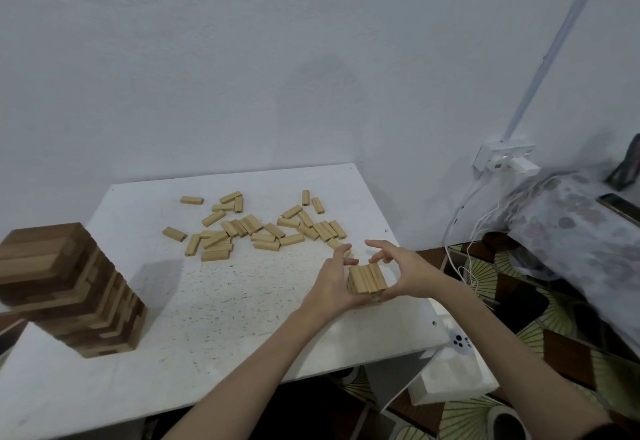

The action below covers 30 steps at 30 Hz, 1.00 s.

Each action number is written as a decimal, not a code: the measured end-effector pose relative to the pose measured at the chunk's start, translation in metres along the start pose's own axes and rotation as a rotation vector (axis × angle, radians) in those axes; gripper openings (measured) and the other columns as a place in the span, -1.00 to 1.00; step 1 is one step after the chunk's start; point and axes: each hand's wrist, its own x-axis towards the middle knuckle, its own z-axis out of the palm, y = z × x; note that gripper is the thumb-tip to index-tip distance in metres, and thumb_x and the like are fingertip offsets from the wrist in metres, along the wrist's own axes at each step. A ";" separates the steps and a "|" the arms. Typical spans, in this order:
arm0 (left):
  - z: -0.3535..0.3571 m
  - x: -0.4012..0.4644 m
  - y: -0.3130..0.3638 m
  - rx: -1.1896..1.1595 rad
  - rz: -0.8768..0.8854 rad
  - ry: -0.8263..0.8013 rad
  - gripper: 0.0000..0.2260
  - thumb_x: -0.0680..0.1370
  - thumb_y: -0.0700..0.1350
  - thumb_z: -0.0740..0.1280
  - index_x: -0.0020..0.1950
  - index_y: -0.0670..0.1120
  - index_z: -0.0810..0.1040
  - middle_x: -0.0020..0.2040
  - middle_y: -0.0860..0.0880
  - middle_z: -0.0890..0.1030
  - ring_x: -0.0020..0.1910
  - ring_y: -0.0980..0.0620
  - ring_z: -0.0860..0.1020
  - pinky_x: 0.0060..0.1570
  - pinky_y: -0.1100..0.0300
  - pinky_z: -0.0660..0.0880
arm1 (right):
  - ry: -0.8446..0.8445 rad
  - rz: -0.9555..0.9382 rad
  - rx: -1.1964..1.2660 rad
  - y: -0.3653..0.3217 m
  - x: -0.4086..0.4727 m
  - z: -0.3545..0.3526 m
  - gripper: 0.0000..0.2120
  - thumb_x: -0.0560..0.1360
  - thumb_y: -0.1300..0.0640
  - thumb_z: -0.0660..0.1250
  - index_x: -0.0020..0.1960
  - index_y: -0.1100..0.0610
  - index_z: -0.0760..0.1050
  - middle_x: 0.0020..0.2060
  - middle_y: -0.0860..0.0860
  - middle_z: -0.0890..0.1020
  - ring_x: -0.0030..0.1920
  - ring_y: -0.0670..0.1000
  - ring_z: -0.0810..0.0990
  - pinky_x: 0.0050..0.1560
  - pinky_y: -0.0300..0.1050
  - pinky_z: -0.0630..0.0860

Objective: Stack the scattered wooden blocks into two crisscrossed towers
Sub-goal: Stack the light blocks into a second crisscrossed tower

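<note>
A tall crisscrossed tower (72,287) of dark and light wooden blocks stands at the table's left. A short stack of light blocks (367,280) rises near the right edge of the white table (214,308). My left hand (334,282) presses its left side with the thumb low at the front. My right hand (403,268) cups its right side, fingers arched over the top. Several loose light blocks (256,228) lie scattered farther back on the table.
A white wall runs behind the table. To the right are a wall socket (504,159) with white cables (464,232), a patterned cushion (581,232) and a patterned floor mat (519,318). A white foam piece (450,377) sits below the table's right corner.
</note>
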 end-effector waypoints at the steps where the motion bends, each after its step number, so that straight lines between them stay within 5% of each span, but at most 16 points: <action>1: 0.001 0.000 0.000 0.000 0.002 0.004 -0.10 0.29 0.03 0.57 0.47 -0.03 0.10 0.30 0.02 0.44 0.30 0.09 0.34 0.15 0.29 0.23 | 0.000 -0.003 0.004 0.000 0.000 0.000 -0.06 0.28 0.15 0.58 0.48 -0.13 0.11 0.15 -0.14 0.47 0.21 -0.06 0.37 0.15 -0.16 0.36; 21: 0.005 0.001 0.011 -0.004 -0.049 -0.025 -0.10 0.31 0.01 0.56 0.47 -0.05 0.08 0.23 -0.03 0.45 0.21 0.04 0.42 0.09 0.24 0.36 | -0.006 0.010 -0.023 -0.003 -0.001 0.000 -0.06 0.28 0.06 0.59 0.48 -0.09 0.11 0.18 -0.11 0.49 0.24 -0.02 0.39 0.21 -0.08 0.39; 25: 0.000 -0.007 0.016 -0.032 -0.084 -0.017 -0.01 0.28 0.12 0.56 0.51 -0.05 0.01 0.35 0.00 0.33 0.35 0.04 0.30 0.25 0.19 0.29 | -0.065 0.078 0.001 -0.005 -0.006 -0.012 -0.07 0.35 0.27 0.50 0.51 -0.09 0.04 0.26 -0.07 0.41 0.26 -0.06 0.33 0.05 -0.24 0.40; 28: -0.013 -0.013 0.038 -0.310 -0.254 0.045 -0.19 0.49 0.15 0.35 0.52 -0.14 -0.03 0.38 -0.02 0.30 0.43 -0.03 0.25 0.22 0.30 0.26 | -0.004 0.168 0.091 -0.009 -0.008 -0.023 -0.22 0.47 0.36 0.32 0.53 -0.01 0.01 0.33 0.08 0.39 0.24 0.00 0.38 0.01 -0.26 0.43; 30: -0.022 -0.011 0.053 -0.507 -0.445 0.010 -0.32 0.59 0.20 0.09 0.53 -0.18 -0.05 0.49 -0.13 0.21 0.47 -0.11 0.20 0.36 0.15 0.20 | 0.027 0.265 0.201 -0.016 -0.009 -0.027 -0.36 0.56 0.16 0.27 0.54 0.07 0.02 0.33 0.15 0.41 0.25 0.07 0.45 0.15 -0.12 0.43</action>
